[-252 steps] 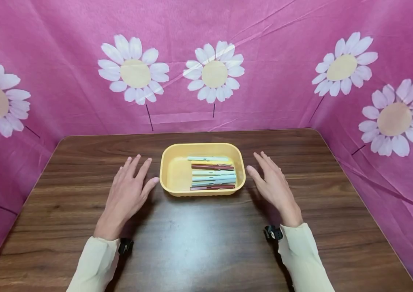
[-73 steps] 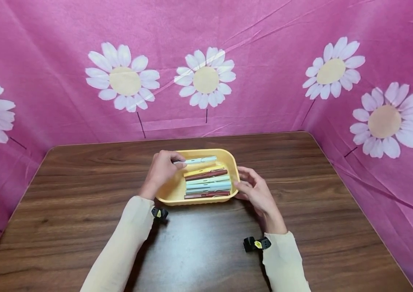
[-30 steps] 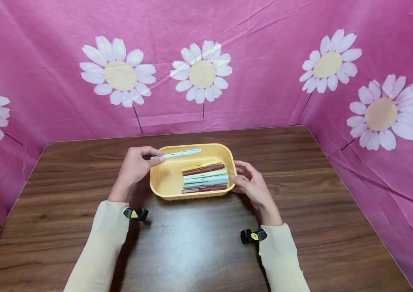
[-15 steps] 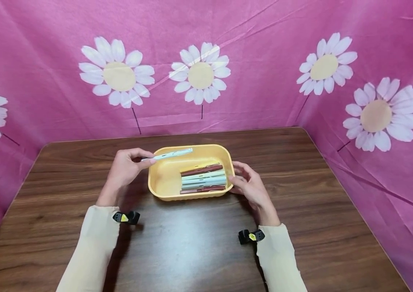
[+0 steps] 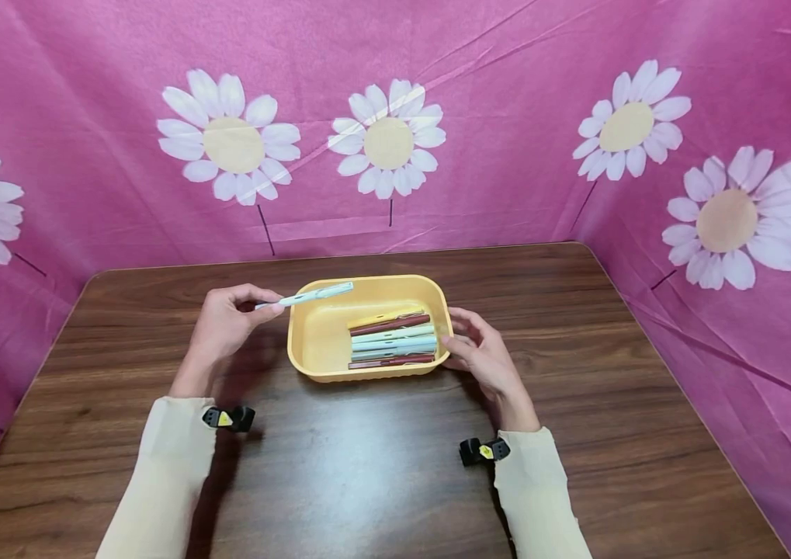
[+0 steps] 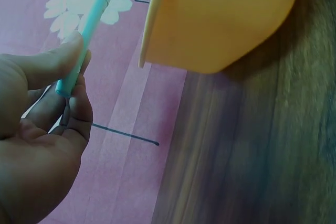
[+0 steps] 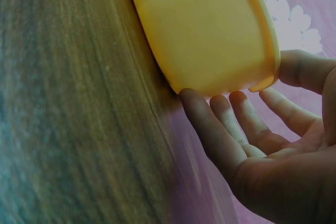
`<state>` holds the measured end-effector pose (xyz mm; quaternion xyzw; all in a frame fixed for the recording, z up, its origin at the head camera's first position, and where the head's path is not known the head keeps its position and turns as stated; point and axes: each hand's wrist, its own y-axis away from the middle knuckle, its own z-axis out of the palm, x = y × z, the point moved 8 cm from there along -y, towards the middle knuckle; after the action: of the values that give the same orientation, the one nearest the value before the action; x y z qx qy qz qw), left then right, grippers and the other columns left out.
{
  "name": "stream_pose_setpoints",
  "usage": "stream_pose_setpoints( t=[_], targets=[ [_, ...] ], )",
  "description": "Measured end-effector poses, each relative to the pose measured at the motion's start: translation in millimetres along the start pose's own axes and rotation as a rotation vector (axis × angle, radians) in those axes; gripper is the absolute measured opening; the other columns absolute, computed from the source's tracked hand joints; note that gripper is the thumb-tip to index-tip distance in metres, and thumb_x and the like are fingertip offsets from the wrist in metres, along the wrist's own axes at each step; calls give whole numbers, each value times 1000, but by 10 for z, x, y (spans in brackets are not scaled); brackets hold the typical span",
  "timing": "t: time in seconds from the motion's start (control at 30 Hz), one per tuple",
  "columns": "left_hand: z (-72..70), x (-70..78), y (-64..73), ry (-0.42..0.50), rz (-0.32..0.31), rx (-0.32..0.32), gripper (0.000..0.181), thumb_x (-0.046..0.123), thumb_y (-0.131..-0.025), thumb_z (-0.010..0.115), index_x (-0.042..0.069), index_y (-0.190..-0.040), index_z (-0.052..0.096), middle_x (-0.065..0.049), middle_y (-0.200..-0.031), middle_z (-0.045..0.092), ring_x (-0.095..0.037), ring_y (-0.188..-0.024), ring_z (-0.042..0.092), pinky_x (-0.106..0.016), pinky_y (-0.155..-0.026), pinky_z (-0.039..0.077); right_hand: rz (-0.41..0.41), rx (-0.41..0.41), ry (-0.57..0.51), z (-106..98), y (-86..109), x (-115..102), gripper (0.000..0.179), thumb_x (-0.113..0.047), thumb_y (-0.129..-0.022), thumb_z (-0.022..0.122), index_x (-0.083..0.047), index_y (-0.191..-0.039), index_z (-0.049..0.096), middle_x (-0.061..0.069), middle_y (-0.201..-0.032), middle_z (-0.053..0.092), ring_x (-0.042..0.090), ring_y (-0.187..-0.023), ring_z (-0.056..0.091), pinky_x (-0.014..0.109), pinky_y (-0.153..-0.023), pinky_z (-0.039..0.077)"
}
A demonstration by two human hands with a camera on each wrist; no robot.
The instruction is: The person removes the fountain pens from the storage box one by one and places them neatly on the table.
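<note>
Pen [image 5: 318,293], light blue, is pinched between thumb and fingers of the left hand [image 5: 230,320], left of centre in the head view, its far end overlapping the upper left corner of the yellow tub [image 5: 323,341]. The fingers hide its near end there; the left wrist cam shows that end poking past the thumb but chops the other off at the top edge. Right hand [image 5: 484,361] is holding the tub's right end, thumb at the rim, other fingers partly hidden behind the wall. In the tub's right half, from the top: yellow pen [image 5: 376,318], dark red pen [image 5: 402,322], then pale green and blue ones packed too tight to count, and another dark red at the bottom. Both sleeves [image 5: 157,473] run off the lower edge.
</note>
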<state>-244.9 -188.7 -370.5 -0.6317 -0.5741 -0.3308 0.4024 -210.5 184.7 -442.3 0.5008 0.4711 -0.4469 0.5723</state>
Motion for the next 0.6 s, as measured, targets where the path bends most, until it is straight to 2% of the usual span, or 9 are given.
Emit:
stream_pose_setpoints(
  t=[0.17,0.43,0.6],
  targets=[
    [-64,-33,29,-20,19,22,22,19,-87,83,2,-101,79,-5,-96,76,-12,-83,59,-19,-65,47,2,1,3,-2,0,4,53,6,-97,58,0,-148,43,28,-138,47,24,-105,63,39,-81,59],
    [-166,-102,58,-26,35,59,21,18,-87,83,2,-100,79,13,-86,74,-7,-80,60,-19,-62,46,0,5,10,-1,-13,3,53,7,-97,58,0,-147,44,28,-138,48,24,-106,63,40,-79,60],
    [-235,-124,67,-14,46,85,22,17,-87,83,0,-100,79,19,-84,72,-7,-80,62,-18,-61,46,3,12,22,-7,-12,-9,53,6,-97,59,-1,-148,44,27,-138,48,25,-106,62,40,-79,60]
  ],
)
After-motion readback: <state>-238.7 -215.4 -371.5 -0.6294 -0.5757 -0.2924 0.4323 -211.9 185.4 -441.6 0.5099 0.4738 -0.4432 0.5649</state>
